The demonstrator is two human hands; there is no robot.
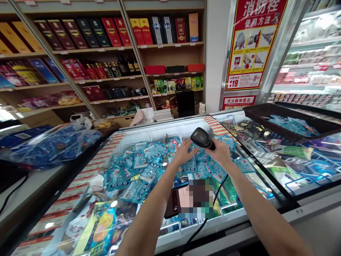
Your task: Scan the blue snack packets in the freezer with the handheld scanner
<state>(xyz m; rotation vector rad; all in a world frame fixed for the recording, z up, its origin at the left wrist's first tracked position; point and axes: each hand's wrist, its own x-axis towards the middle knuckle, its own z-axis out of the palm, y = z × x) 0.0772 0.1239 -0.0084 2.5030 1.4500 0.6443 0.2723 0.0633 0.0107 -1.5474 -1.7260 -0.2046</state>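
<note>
My right hand [221, 152] is closed round the handle of a black barcode scanner [201, 137], held above an open chest freezer [170, 129]. Its black cable [215, 199] runs down toward me. My left hand [183, 152] reaches beside it with fingers spread, their tips at the scanner's head and over a heap of teal-blue ice cream packets [144, 165] inside the freezer. Whether the left fingers touch the scanner or a packet I cannot tell.
A dark phone-like device [174, 201] lies on the freezer's near edge. A bag of blue packets [53, 144] rests on the left lid. The right freezer's glass lid [279, 156] carries a black tray [287, 122]. Shelves of boxed bottles [106, 53] stand behind.
</note>
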